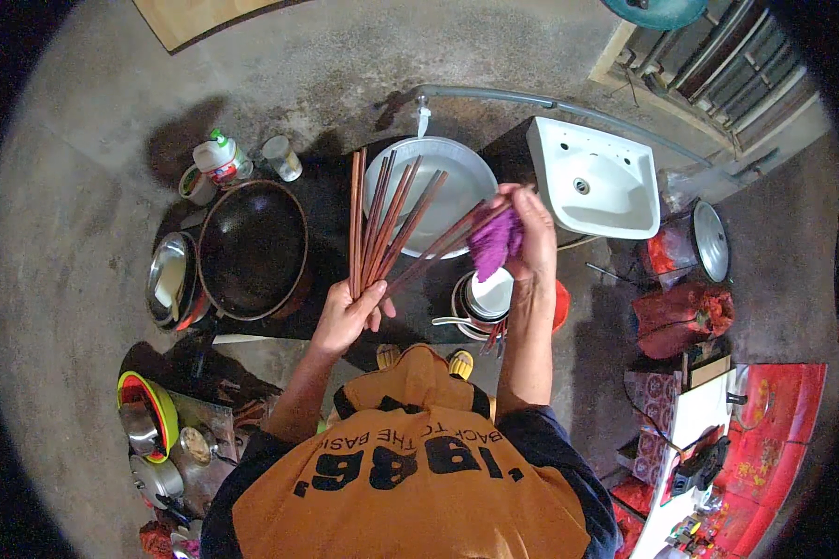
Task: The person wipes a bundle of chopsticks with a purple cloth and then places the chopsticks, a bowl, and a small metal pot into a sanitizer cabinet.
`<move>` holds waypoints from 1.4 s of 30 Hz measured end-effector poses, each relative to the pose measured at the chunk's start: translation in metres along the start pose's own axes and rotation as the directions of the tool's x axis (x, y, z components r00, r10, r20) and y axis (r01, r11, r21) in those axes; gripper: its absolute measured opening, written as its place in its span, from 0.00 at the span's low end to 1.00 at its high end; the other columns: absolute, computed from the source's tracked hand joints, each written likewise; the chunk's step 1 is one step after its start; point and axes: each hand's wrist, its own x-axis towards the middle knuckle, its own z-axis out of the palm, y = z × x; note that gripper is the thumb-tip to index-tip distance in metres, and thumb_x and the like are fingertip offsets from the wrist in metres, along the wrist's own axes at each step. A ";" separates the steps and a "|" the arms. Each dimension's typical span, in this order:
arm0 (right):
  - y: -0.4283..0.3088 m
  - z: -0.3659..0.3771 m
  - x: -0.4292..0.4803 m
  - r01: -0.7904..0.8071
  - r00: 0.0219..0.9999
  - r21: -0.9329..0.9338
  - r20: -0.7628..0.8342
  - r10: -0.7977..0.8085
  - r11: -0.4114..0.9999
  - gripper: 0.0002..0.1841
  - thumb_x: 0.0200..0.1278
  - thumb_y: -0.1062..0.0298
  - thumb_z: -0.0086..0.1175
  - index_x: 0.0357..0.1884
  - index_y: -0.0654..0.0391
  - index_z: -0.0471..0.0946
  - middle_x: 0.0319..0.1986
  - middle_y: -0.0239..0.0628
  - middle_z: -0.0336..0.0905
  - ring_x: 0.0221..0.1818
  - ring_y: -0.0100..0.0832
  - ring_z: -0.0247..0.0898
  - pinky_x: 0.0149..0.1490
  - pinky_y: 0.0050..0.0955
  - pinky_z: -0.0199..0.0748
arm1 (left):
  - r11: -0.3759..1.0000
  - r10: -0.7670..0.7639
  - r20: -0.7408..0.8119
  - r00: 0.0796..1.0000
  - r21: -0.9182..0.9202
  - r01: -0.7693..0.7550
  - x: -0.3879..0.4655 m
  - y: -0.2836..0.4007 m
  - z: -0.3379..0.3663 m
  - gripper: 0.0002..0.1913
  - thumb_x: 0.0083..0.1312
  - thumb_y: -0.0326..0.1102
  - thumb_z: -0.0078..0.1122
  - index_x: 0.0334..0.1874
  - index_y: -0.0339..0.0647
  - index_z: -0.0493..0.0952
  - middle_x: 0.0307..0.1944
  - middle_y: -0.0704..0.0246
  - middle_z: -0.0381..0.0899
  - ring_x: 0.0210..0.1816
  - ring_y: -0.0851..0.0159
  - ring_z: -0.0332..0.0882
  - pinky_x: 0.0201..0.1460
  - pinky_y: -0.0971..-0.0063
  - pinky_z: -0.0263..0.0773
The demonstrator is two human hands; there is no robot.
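My left hand [350,313] is closed around the lower ends of several brown chopsticks [391,223], which fan out upward over the black counter and a metal basin. To the right, my right hand [531,227] grips a purple cloth [491,244] wrapped about the far ends of a few more chopsticks [444,241] that slant up from beside my left hand. Below the basin's tap sits the wide metal basin [465,168]. Just under the cloth, white bowls [491,292] are stacked, with a white spoon [451,321] next to them; my right forearm partly hides the stack.
A large dark wok [253,248] lies at the left, near a pump bottle [221,157] and a cup [282,158]. A white ceramic sink [594,178] stands right of the basin. A plastic tap [424,122] hangs above the basin. Part of a red object [561,305] shows behind my forearm.
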 end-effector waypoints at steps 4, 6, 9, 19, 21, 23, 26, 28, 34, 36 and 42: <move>0.001 -0.004 0.000 -0.081 0.996 -0.188 0.023 0.086 0.979 0.11 0.62 0.67 0.52 0.40 0.64 0.77 0.30 0.35 0.78 0.28 0.25 0.74 0.37 0.23 0.73 | 1.000 -0.016 0.107 0.994 0.002 0.016 -0.001 -0.006 -0.008 0.12 0.68 0.39 0.48 0.34 0.37 0.72 0.20 0.69 0.75 0.14 0.78 0.64 0.16 0.83 0.59; 0.005 0.014 -0.005 -0.158 0.978 -0.296 0.087 0.192 0.942 0.10 0.60 0.69 0.54 0.39 0.64 0.78 0.29 0.34 0.78 0.28 0.24 0.74 0.37 0.23 0.73 | 0.999 -0.036 0.143 0.989 0.032 0.032 -0.002 -0.003 -0.005 0.12 0.68 0.39 0.48 0.33 0.37 0.72 0.20 0.70 0.75 0.15 0.78 0.64 0.17 0.83 0.58; 0.015 0.024 -0.003 -0.118 0.972 -0.286 0.164 0.170 0.951 0.07 0.59 0.71 0.54 0.35 0.63 0.79 0.26 0.33 0.77 0.28 0.24 0.73 0.38 0.22 0.72 | 0.997 -0.065 0.166 0.984 0.053 0.057 -0.003 0.005 -0.001 0.13 0.68 0.40 0.48 0.32 0.37 0.73 0.19 0.71 0.74 0.15 0.79 0.63 0.17 0.84 0.57; -0.041 0.003 -0.001 0.320 0.833 -0.336 -0.346 -0.432 0.886 0.08 0.59 0.69 0.54 0.39 0.61 0.76 0.34 0.34 0.76 0.33 0.22 0.71 0.38 0.20 0.68 | 0.994 -0.107 0.026 0.994 -0.013 0.107 -0.012 -0.016 -0.030 0.14 0.69 0.42 0.46 0.38 0.36 0.75 0.19 0.75 0.67 0.17 0.77 0.61 0.18 0.81 0.56; -0.036 0.008 -0.010 0.478 0.690 -0.619 -0.174 -0.703 0.623 0.09 0.61 0.71 0.52 0.40 0.64 0.75 0.36 0.35 0.76 0.36 0.26 0.71 0.41 0.22 0.69 | 0.975 -0.202 -0.010 0.979 -0.099 0.200 -0.008 -0.014 -0.028 0.15 0.70 0.43 0.45 0.39 0.36 0.74 0.21 0.74 0.68 0.16 0.77 0.59 0.17 0.81 0.55; -0.022 0.023 -0.032 0.556 0.617 -0.829 0.358 -0.701 0.067 0.09 0.52 0.78 0.54 0.37 0.62 0.77 0.33 0.38 0.77 0.36 0.33 0.73 0.40 0.28 0.72 | 0.965 -0.174 0.023 0.984 -0.195 0.175 -0.002 -0.015 -0.022 0.16 0.70 0.44 0.44 0.40 0.36 0.73 0.22 0.73 0.70 0.15 0.77 0.59 0.17 0.81 0.55; 0.004 0.042 -0.046 0.796 0.379 -0.485 0.866 -0.327 -0.361 0.13 0.40 0.71 0.58 0.34 0.52 0.79 0.30 0.32 0.78 0.36 0.31 0.73 0.36 0.27 0.74 | 0.880 -0.180 0.147 0.973 -0.418 0.226 0.009 -0.009 -0.008 0.17 0.70 0.45 0.44 0.41 0.36 0.72 0.25 0.70 0.74 0.15 0.77 0.59 0.17 0.81 0.55; 0.023 0.053 -0.046 0.883 0.280 -0.350 0.928 -0.248 -0.312 0.16 0.40 0.62 0.57 0.37 0.48 0.80 0.32 0.27 0.76 0.37 0.33 0.71 0.36 0.28 0.74 | 0.776 -0.105 0.313 0.944 -0.567 0.275 0.014 -0.010 -0.012 0.18 0.69 0.46 0.45 0.45 0.36 0.73 0.36 0.67 0.79 0.20 0.78 0.66 0.19 0.83 0.60; 0.046 0.055 -0.061 0.929 0.302 -0.296 0.953 -0.007 -0.220 0.17 0.42 0.63 0.53 0.39 0.46 0.79 0.40 0.25 0.71 0.45 0.28 0.66 0.39 0.26 0.66 | 0.721 -0.174 0.264 0.949 -0.622 0.305 0.021 0.006 0.000 0.15 0.69 0.42 0.48 0.49 0.38 0.73 0.39 0.72 0.78 0.34 0.76 0.76 0.32 0.82 0.73; 0.057 0.050 -0.064 0.929 0.295 -0.290 0.955 -0.011 -0.229 0.17 0.42 0.64 0.53 0.39 0.47 0.79 0.39 0.23 0.71 0.44 0.28 0.66 0.40 0.25 0.65 | 0.735 -0.162 0.287 0.944 -0.603 0.310 0.021 0.006 -0.002 0.13 0.68 0.37 0.49 0.49 0.37 0.73 0.40 0.72 0.78 0.38 0.75 0.75 0.38 0.81 0.73; 0.073 0.045 -0.068 0.937 0.335 -0.318 0.936 0.108 -0.146 0.17 0.40 0.64 0.55 0.39 0.48 0.79 0.43 0.25 0.72 0.44 0.27 0.67 0.39 0.26 0.66 | 0.818 -0.189 0.211 0.959 -0.507 0.273 0.030 -0.021 -0.007 0.11 0.65 0.32 0.52 0.47 0.35 0.74 0.40 0.69 0.78 0.39 0.73 0.75 0.41 0.79 0.71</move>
